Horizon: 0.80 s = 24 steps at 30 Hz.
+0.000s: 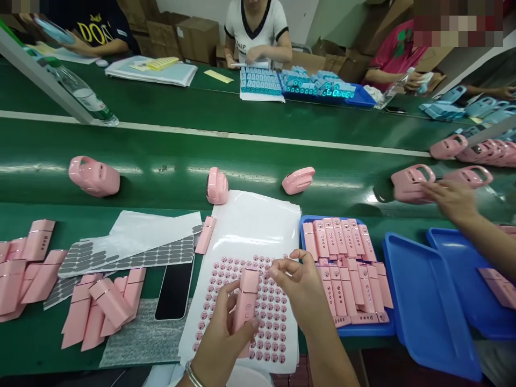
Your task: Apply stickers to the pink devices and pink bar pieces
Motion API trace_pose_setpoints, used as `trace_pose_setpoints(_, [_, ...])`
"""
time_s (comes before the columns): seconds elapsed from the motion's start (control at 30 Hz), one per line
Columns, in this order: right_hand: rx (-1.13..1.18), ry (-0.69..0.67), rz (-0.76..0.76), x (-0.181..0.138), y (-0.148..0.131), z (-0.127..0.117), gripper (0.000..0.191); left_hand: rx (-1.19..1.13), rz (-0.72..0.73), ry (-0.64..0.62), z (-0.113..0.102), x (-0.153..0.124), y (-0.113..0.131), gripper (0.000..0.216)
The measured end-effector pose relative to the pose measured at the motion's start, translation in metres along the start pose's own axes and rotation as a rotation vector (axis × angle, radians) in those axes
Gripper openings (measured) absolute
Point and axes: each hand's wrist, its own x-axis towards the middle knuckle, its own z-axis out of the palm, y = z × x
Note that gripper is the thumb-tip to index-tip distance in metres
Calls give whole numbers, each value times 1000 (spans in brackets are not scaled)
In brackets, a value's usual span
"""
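My left hand (223, 336) is closed around a pink plastic panel (244, 301), held upright over a white sheet of small round pink stickers (266, 317). My right hand (296, 285) hovers at the panel's top right, with thumb and forefinger pinched together; what they pinch is too small to make out. A blue tray (305, 228) packed with more pink panels sits just right of the sheet.
Loose pink panels (100, 306) and grey sticker sheets (133, 258) lie at left, beside a black phone (174, 290). Pink housings (93, 176) ride the green belt (258, 161). Another person's hand (451, 199) reaches in at right above empty blue trays (427, 306). Workers sit opposite.
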Motion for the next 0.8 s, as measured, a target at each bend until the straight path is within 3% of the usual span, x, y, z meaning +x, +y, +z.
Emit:
trace_pose_setpoints(0.13, [-69, 18, 43, -20, -13, 15, 31, 13, -8, -43, 3, -3, -2, 60])
trace_pose_setpoints(0.4, [-38, 92, -20, -22, -1, 23, 35, 7, 19, -54, 3, -4, -2, 61])
trace_pose_setpoints(0.8, [-145, 70, -1, -24, -4, 27, 32, -29, 23, -52, 1, -5, -5, 61])
